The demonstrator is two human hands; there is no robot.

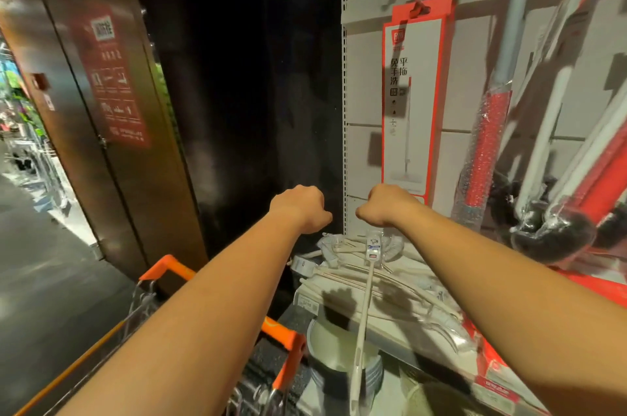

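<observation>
left hand up-left of brush, right hand just above it | fingers curled under, can't tell if I'm holding anything | risk imo: nudged brush slides off

Shelf, pale, set against a perforated white back panel. It bore a loose heap of cream long-handled utensils lying flat, their kind unclear, and one labelled brush lay across the heap with its handle overhanging the front edge. A price tag sat on the front lip at the left end. On the level below stood a stack of cream bowls, with red-and-white boxes near it to the right.
</observation>
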